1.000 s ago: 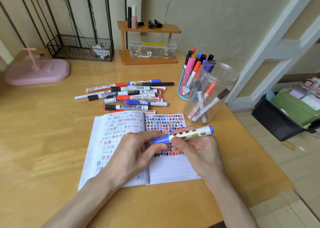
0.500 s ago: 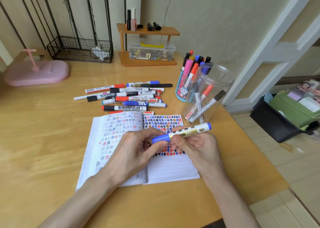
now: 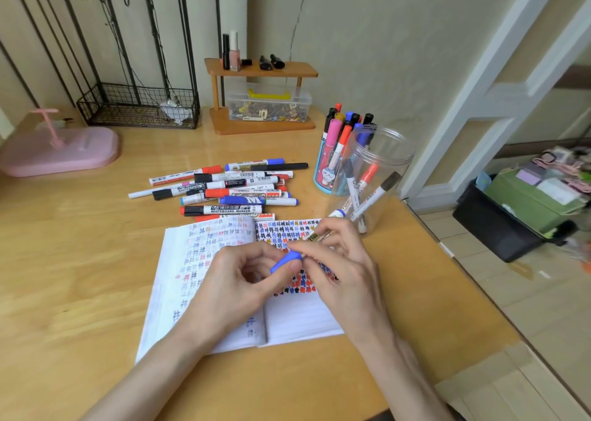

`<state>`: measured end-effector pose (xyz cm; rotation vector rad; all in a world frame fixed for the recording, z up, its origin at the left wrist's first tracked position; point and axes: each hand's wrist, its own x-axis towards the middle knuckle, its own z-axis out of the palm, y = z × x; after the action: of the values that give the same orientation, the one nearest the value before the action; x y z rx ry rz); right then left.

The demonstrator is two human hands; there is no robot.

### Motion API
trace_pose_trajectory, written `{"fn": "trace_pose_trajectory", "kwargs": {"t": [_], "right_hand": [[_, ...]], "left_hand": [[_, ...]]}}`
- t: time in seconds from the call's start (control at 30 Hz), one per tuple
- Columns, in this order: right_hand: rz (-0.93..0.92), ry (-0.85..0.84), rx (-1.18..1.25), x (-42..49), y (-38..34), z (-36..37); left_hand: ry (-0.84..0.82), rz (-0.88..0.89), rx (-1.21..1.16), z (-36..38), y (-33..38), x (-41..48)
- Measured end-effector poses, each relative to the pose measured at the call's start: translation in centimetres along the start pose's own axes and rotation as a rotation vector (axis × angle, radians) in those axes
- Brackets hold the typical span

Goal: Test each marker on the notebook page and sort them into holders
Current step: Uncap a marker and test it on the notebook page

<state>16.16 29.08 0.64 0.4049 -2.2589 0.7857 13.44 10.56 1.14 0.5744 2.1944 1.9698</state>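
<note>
An open notebook (image 3: 297,318) lies on the wooden table (image 3: 80,260), its pages filled with coloured marker scribbles. Above it my left hand (image 3: 236,286) pinches the blue cap (image 3: 285,260) of a blue marker (image 3: 319,233), while my right hand (image 3: 339,260) grips the marker's white barrel. Cap and barrel meet between my fingers. Several loose markers (image 3: 233,192) lie in a pile behind the notebook. A clear plastic jar (image 3: 383,158) holds a few markers, and a blue patterned cup (image 3: 326,171) behind it is full of markers.
A pink stand (image 3: 60,152) sits at the far left. A black wire basket (image 3: 137,107) and a small wooden shelf (image 3: 262,72) with a box of clips stand by the wall. The table's right edge drops to a tiled floor with a black bin (image 3: 499,225).
The marker has tilted so its far end points toward the clear jar. My right-hand fingers have slid up to the cap joint, and both hands have shifted slightly away from me.
</note>
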Motion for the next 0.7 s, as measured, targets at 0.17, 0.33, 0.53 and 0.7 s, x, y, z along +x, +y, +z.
{"fn": "trace_pose_trajectory", "kwargs": {"t": [0.17,0.33,0.53,0.7], "right_hand": [[0.013,0.206,0.038,2.6,-0.3,-2.1],[0.007,0.547,0.114,7.6,-1.0,-5.9],[0.166,0.554,0.028,10.7,1.0,-6.7],[0.184,0.481,-0.078,10.5,2.2,-5.9]], "left_hand": [[-0.049,0.054,-0.021,-0.4,0.8,-0.2],[-0.044,0.062,-0.003,-0.3,0.9,-0.2],[-0.031,0.065,-0.005,-0.3,1.0,-0.2],[-0.017,0.065,-0.025,-0.2,0.8,-0.1]]}}
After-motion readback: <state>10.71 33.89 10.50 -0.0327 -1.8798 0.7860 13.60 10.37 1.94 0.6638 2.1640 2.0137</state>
